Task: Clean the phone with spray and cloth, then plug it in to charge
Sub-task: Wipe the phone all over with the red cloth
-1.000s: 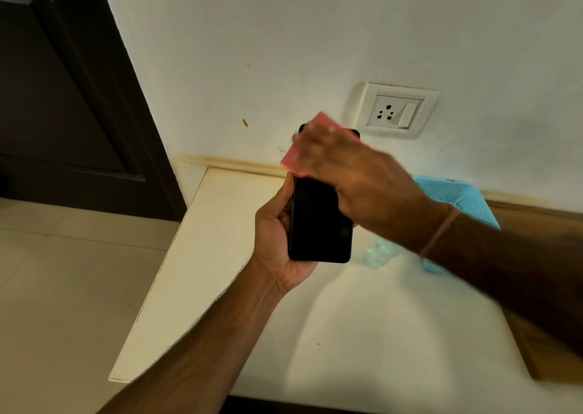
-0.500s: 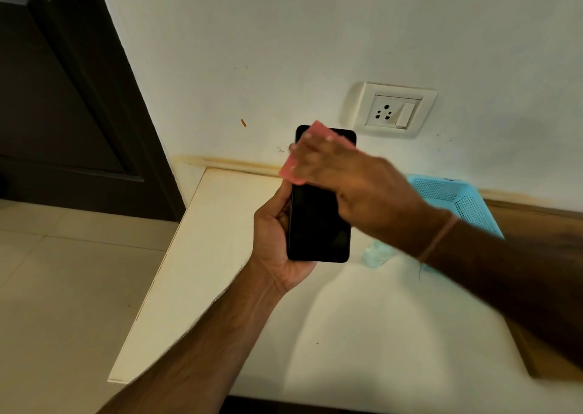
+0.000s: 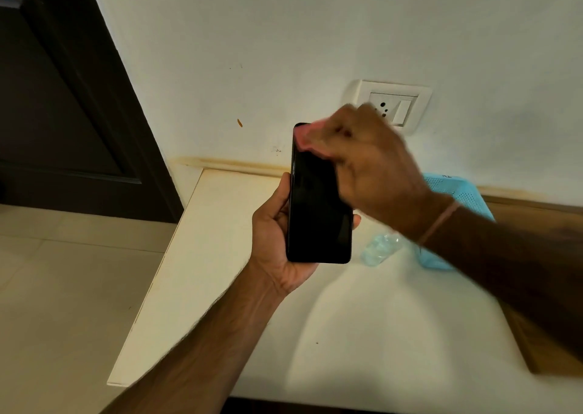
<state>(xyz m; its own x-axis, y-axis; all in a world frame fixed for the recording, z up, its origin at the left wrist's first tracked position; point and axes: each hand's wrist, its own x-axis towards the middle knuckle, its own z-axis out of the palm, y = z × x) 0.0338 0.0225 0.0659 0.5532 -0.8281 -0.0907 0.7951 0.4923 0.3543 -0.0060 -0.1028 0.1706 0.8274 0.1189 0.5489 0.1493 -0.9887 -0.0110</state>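
Head-worn view, downward, close over table (image 3: 362,350)

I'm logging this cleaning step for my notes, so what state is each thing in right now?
Phone: screen dark, upright in left hand, no cable in it.
Cloth: pink, pressed on the phone's top by right hand, blurred.
Socket: nothing plugged in; switch position unclear.
Bottle: lying on the table.
Basket: on the table, contents hidden.

One phone (image 3: 318,205); one cloth (image 3: 304,139); two hands (image 3: 274,234)
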